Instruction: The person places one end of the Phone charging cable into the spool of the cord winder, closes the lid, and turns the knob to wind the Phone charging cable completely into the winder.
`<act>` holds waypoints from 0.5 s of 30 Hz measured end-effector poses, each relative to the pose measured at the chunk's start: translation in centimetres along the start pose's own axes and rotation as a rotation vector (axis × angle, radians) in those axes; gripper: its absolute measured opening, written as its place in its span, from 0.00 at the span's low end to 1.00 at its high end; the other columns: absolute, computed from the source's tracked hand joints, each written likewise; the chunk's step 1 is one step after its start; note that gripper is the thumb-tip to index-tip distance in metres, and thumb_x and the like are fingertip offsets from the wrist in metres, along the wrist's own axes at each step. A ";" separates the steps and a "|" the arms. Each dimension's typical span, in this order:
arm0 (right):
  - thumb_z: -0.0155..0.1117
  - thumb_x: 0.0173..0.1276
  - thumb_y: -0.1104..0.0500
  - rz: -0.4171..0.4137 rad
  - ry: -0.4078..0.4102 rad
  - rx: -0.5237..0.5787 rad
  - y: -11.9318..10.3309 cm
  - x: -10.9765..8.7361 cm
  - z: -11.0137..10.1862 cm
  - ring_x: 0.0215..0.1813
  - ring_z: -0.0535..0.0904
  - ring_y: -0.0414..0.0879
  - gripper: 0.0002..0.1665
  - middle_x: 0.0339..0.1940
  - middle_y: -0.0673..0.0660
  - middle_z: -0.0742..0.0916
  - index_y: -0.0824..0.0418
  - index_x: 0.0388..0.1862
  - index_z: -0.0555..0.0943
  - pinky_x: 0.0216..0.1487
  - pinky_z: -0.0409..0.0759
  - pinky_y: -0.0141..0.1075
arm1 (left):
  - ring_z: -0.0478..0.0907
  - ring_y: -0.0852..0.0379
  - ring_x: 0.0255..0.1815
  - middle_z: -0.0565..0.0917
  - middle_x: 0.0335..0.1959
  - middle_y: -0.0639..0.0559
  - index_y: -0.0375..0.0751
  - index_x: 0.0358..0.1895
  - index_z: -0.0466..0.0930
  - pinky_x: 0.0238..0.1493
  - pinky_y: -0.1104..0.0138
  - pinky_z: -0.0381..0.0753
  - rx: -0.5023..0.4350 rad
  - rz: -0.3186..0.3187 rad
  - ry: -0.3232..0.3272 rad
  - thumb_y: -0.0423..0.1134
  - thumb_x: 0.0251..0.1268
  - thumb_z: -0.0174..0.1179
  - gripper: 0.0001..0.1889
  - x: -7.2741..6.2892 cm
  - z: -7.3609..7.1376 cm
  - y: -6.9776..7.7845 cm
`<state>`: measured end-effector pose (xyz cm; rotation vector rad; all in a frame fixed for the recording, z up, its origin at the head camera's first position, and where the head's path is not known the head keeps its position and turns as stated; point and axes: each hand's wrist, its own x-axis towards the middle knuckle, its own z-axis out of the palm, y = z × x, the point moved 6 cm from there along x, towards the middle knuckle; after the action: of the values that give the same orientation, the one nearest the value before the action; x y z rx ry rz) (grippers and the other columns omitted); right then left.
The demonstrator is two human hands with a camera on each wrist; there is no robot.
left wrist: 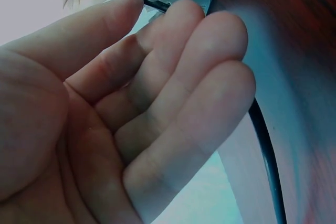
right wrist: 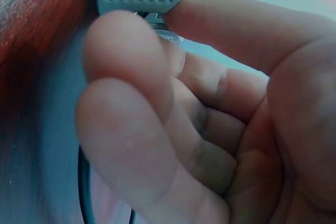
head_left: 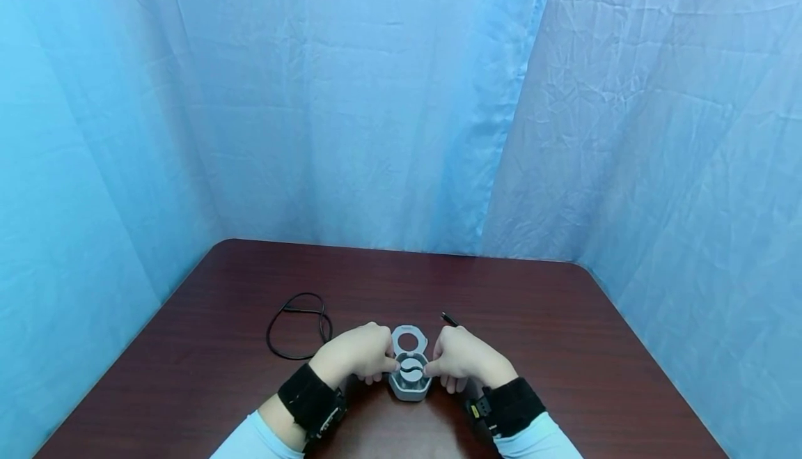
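A small grey cable winder case (head_left: 410, 395) stands on the table with its ring-shaped lid (head_left: 409, 329) swung up at the far side. Inside is a round white hub, and a black cable (head_left: 268, 337) runs through its curved slot. My left hand (head_left: 363, 351) pinches the cable between thumb and fingers just left of the case; the left wrist view shows this stretch of cable (left wrist: 155, 4) beside the textured wall. On the other side, my right hand (head_left: 464, 356) holds the cable close to the case, its thumb against the edge. Its fingers partly hide the grip in the right wrist view.
The cable lies in a loose loop on the dark wooden table (head_left: 188, 375) beyond my left hand. A cable plug (head_left: 448, 319) pokes out behind my right hand. Blue curtains (head_left: 376, 111) hang around the table's back and sides.
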<state>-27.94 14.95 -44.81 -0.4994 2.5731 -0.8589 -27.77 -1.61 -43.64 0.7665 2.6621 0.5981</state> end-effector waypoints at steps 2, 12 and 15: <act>0.73 0.65 0.57 0.004 0.003 -0.003 0.0 0.0 0.0 0.15 0.82 0.48 0.17 0.12 0.53 0.84 0.59 0.17 0.87 0.18 0.82 0.40 | 0.77 0.61 0.12 0.80 0.12 0.55 0.46 0.17 0.84 0.17 0.69 0.75 0.002 0.003 0.000 0.41 0.71 0.65 0.19 0.1 0.0 0.0; 0.75 0.63 0.57 0.007 0.018 -0.016 0.1 0.2 0.2 0.14 0.81 0.47 0.17 0.11 0.53 0.83 0.59 0.15 0.86 0.17 0.81 0.39 | 0.78 0.60 0.11 0.79 0.10 0.56 0.44 0.13 0.83 0.15 0.69 0.76 -0.008 0.012 0.008 0.39 0.69 0.65 0.21 0.2 0.3 -0.4; 0.75 0.62 0.57 -0.002 0.019 -0.015 0.1 0.3 0.3 0.14 0.81 0.47 0.17 0.11 0.52 0.83 0.59 0.15 0.86 0.17 0.81 0.39 | 0.78 0.60 0.11 0.79 0.10 0.55 0.44 0.13 0.82 0.15 0.69 0.76 -0.019 0.018 0.006 0.38 0.69 0.66 0.21 0.2 0.5 -0.5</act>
<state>-28.03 14.73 -45.15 -0.5001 2.5984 -0.8491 -28.02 -1.76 -44.33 0.7849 2.6541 0.6305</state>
